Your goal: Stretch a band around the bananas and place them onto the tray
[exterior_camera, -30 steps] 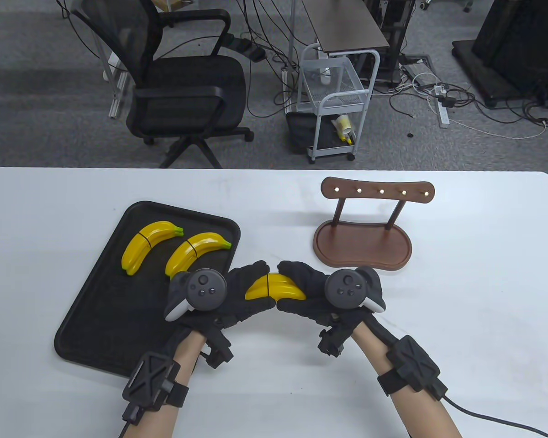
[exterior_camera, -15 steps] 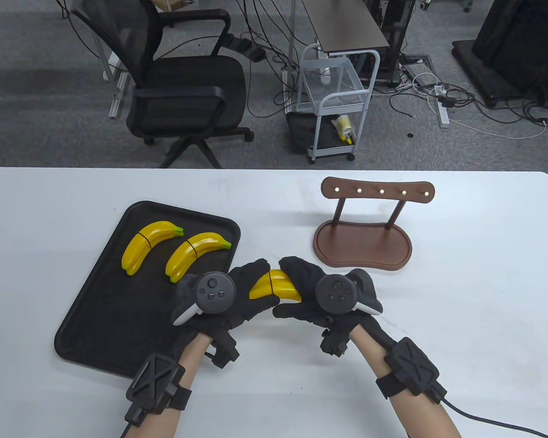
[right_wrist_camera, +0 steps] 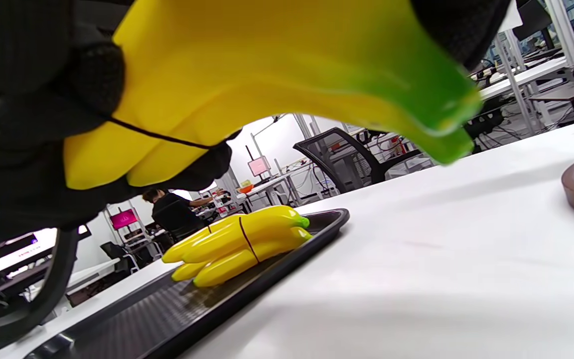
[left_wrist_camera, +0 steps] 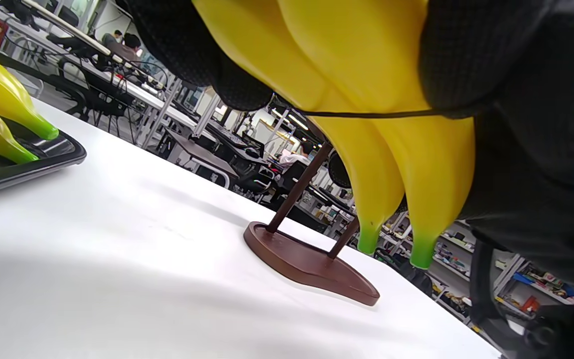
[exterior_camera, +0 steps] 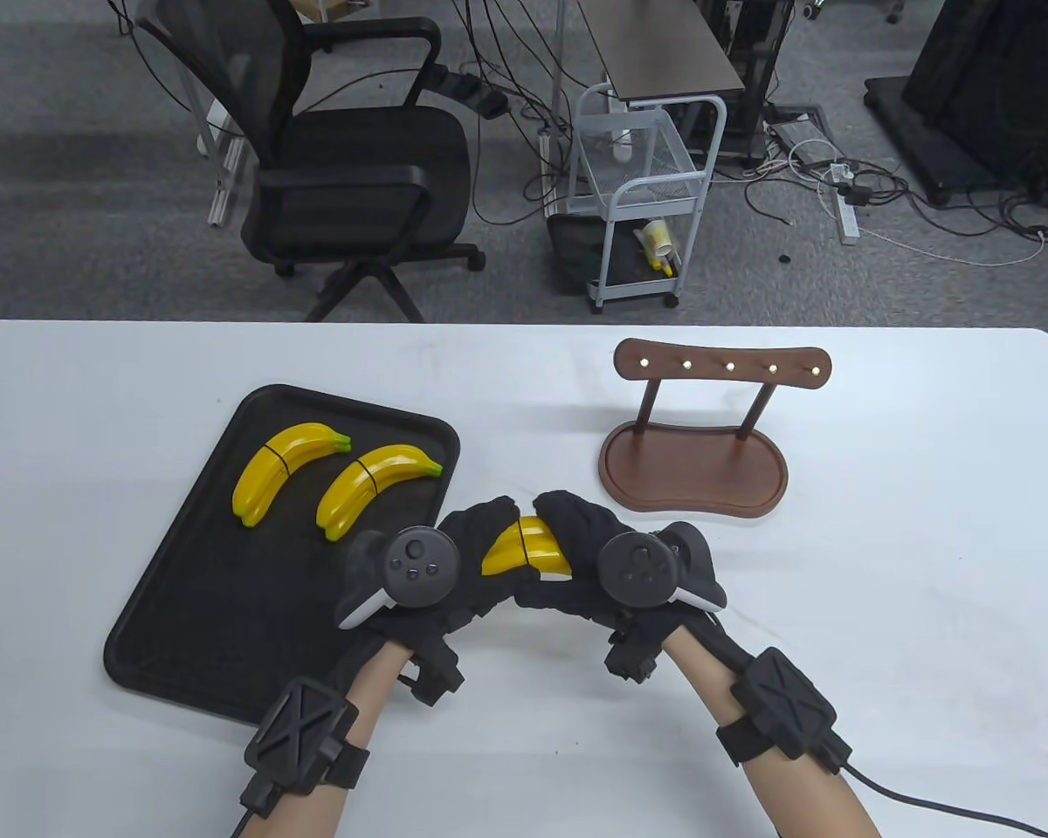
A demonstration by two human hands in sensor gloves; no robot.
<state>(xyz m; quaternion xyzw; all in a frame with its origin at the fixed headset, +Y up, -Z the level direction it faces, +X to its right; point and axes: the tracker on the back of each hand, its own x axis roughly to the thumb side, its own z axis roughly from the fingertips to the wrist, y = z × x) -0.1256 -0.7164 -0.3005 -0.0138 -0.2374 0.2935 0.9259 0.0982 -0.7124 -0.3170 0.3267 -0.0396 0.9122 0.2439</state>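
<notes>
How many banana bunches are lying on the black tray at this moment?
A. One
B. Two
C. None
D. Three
B: the table view shows two banded bunches, the farther bunch and the nearer bunch, lying on the black tray, while a third bunch is held above the table between the left hand and the right hand.

In the lower middle of the table view I hold a bunch of yellow bananas [exterior_camera: 528, 550] with green tips off the table, a thin black band [left_wrist_camera: 366, 114] stretched taut across it; my left wrist view shows the tips pointing down. Left of it lies the black tray [exterior_camera: 183, 602], carrying two more banded bunches side by side in its upper part: the left bunch [exterior_camera: 284, 467] and the right bunch [exterior_camera: 371, 484].
</notes>
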